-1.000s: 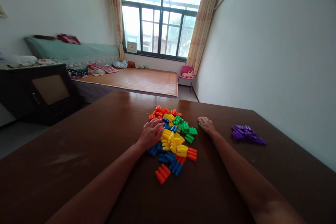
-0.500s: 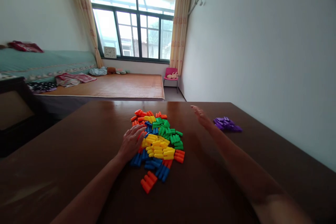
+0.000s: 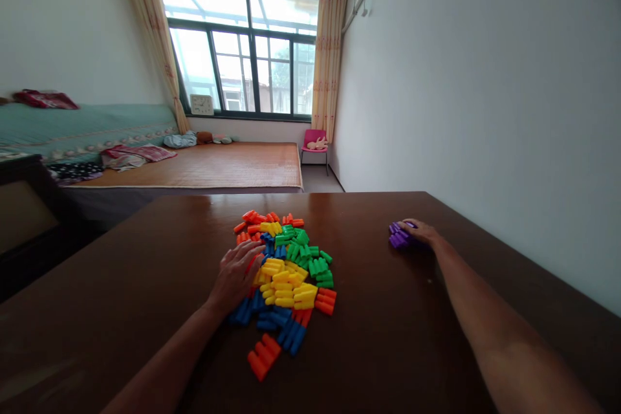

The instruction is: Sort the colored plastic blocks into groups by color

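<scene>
A mixed pile of plastic building blocks shaped like joined tubes lies on the table, with yellow blocks [image 3: 284, 284], green blocks [image 3: 303, 249], blue blocks [image 3: 274, 319] and orange blocks [image 3: 264, 356]. My left hand [image 3: 237, 272] rests against the left side of this pile, fingers stretched out over its edge; what lies beneath the palm is hidden. Off to the right, my right hand [image 3: 421, 231] lies over a small group of purple blocks [image 3: 398, 237], covering their right part. Its fingers reach across the top of them and look extended.
The dark brown table [image 3: 359, 310] bears both groups of blocks. A white wall [image 3: 460, 90] runs along the right. Beyond the table are a bed [image 3: 233, 165], a pink chair [image 3: 314, 141] and a window. A dark cabinet [image 3: 26, 213] stands at left.
My right hand has moved right and down from above the table onto the purple blocks. My left hand stays at the mixed pile. The view has tilted slightly.
</scene>
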Available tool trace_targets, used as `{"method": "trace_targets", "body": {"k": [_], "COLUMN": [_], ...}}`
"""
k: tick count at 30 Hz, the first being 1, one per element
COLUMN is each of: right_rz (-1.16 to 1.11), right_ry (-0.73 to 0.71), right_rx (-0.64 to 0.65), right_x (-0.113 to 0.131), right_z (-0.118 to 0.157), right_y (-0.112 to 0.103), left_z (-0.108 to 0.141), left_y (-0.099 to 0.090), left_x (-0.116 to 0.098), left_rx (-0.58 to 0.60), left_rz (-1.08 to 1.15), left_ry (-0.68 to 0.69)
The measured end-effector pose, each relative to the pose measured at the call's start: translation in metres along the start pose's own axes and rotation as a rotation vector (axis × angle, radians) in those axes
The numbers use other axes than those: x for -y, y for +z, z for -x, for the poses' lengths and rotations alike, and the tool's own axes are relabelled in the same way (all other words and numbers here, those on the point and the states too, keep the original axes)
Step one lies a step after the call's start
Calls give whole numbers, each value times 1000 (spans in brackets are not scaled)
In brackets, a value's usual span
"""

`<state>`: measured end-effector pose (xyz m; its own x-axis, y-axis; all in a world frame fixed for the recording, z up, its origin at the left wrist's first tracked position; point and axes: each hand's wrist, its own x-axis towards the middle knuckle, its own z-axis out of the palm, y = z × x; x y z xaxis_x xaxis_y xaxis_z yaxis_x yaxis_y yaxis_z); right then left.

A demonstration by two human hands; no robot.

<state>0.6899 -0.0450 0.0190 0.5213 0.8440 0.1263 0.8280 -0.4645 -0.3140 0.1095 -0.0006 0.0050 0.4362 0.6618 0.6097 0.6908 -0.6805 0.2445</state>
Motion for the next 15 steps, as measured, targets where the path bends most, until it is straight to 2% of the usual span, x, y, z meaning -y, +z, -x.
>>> {"method": "trace_targets", "body": {"k": [2, 4, 6, 10, 12, 15], "right_rz": [-56, -77, -87, -111, -122, -151], "right_ry": [-31, -40, -42, -83, -107, -143], "right_rx": [102, 109, 92, 84, 100, 132], "right_x": [12, 30, 55, 115, 146, 188], "right_z": [8, 21, 38, 70, 85, 102], "right_y": [6, 11, 16, 30, 37, 47], "left_z": [-3, -6, -8, -2, 5, 17], "left_y": [-8, -20, -34, -55, -58, -52], "left_x": [-10, -28, -53, -107, -123, -131], "left_rx": [4, 56, 172, 488, 576, 617], "left_rz": [11, 53, 110, 224, 285, 313], "left_ry": [26, 99, 208, 430, 506, 578]}}
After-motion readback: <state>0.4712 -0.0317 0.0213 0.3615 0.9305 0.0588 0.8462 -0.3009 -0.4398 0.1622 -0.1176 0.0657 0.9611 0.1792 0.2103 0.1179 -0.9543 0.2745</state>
